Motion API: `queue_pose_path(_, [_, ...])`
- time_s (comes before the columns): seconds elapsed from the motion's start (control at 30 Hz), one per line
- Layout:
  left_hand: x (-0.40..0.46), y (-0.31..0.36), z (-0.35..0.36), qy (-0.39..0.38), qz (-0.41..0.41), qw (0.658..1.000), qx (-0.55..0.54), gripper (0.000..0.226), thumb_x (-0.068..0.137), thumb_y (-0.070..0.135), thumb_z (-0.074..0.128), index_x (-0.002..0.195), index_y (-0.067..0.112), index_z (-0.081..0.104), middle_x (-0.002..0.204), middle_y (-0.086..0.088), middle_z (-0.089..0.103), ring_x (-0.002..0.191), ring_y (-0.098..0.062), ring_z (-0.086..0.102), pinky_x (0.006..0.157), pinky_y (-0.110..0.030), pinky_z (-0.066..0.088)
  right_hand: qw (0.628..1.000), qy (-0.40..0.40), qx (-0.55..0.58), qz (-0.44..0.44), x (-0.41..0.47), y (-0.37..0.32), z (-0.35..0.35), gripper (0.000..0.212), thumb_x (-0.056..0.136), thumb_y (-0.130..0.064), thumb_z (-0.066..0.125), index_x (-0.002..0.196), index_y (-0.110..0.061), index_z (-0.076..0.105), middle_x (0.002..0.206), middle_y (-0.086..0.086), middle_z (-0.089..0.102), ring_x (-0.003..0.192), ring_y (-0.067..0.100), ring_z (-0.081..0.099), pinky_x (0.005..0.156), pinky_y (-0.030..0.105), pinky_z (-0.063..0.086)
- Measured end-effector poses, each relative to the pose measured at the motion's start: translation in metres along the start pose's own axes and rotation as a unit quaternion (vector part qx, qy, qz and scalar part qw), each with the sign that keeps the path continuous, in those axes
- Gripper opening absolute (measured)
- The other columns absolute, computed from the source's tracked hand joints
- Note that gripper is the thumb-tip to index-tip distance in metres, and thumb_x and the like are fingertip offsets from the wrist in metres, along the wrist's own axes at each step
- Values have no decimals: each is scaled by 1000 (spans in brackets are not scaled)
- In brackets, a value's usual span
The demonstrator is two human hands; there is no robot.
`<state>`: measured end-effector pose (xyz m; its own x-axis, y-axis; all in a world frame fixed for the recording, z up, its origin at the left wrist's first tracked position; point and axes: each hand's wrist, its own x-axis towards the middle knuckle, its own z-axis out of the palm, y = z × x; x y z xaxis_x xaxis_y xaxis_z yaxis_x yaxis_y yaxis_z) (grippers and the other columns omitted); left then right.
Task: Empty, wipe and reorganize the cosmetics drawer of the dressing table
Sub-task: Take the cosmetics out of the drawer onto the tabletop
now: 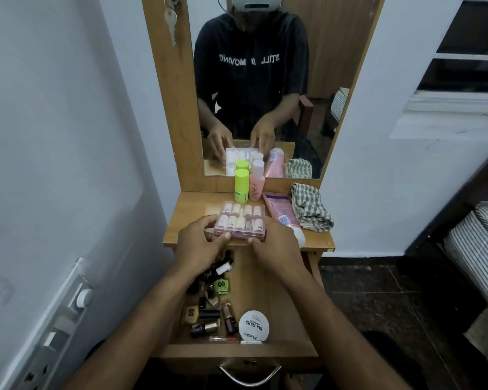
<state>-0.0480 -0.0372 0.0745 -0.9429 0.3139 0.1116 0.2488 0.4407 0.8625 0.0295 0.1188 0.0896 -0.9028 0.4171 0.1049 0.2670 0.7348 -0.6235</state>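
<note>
Hands: left hand (197,243) and right hand (273,246) both pinch the clear bottle case (240,220), fingers closed on its near corners, at the tabletop (192,209) front edge above the open drawer (268,288). Set it flat behind that edge, clear of the pink tube (281,212). Nail polishes (209,313) left in drawer, so emptying looks partway.

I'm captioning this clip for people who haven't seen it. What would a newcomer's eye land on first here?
First, the clear plastic case of small pink and cream bottles, gripped by the left hand and right hand over the wooden tabletop's front edge. Behind it stands a neon-green capped bottle by the mirror. Below, the open drawer holds jumbled nail polish bottles.
</note>
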Motion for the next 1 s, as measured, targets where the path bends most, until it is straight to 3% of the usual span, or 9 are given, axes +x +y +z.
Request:
queue_pose_path(0.13, [-1,-4,10,17,23,1000,10,47,83,17,81,127,20,67,80,16,71,63,5,62,58,-4,44,995,11,-101,-5,3,1,6,37,95,-17,56,131,-14,60,126,4,69,112,23,65,87,30,50])
queue_pose_path(0.23, [-5,-8,15,27,57,997,41,44,83,20,80,125,24,68,86,11,70,66,-2,62,64,-16,52,989,17,-146,-9,3,3,9,31,97,-13,52,126,-11,60,123,8,68,108,24,66,83,31,51])
queue_pose_path(0.37, [-3,-12,23,53,98,992,66,43,82,16,78,124,19,69,109,3,71,93,-12,65,84,-32,55,985,21,-173,-11,1,6,14,30,100,-11,49,129,-10,56,130,11,62,109,25,65,84,32,52])
queue_pose_path(0.53, [-5,-14,26,68,108,989,75,42,85,19,76,126,18,67,117,3,69,104,-11,62,87,-24,50,984,24,-174,-15,1,10,19,35,99,-9,51,134,-10,51,135,14,57,108,28,66,83,34,53])
queue_pose_path(0.67, [-6,-16,29,75,108,988,84,42,86,21,76,126,18,66,115,4,68,79,-1,59,71,-4,39,992,33,-121,-33,0,14,18,45,94,-10,53,139,-12,52,133,11,61,112,29,64,85,36,52])
queue_pose_path(0.77, [-12,-17,27,85,112,987,77,44,86,22,76,128,17,64,116,5,64,67,4,58,65,-5,41,988,82,-85,-101,-23,12,11,52,91,-15,60,142,-16,52,140,5,57,113,24,63,81,33,53])
queue_pose_path(0.83, [-24,-18,24,99,124,985,69,42,87,21,75,127,17,63,115,8,63,67,2,59,67,-11,47,983,101,-79,-132,-45,16,6,47,89,-20,71,134,-19,59,138,-1,57,98,15,67,70,23,51])
queue_pose_path(0.93, [-49,-18,18,97,144,983,66,25,86,13,76,110,17,70,96,11,67,72,-3,60,66,-8,44,994,22,-34,-100,-68,35,7,37,86,-33,77,121,-28,67,123,-13,61,75,1,63,72,16,51])
queue_pose_path(1.0, [-66,-20,15,62,141,985,75,14,85,12,76,97,19,74,85,13,67,79,1,61,66,-5,42,997,-53,-34,-47,-76,51,11,38,84,-37,79,120,-32,69,117,-12,66,75,-1,61,77,21,53])
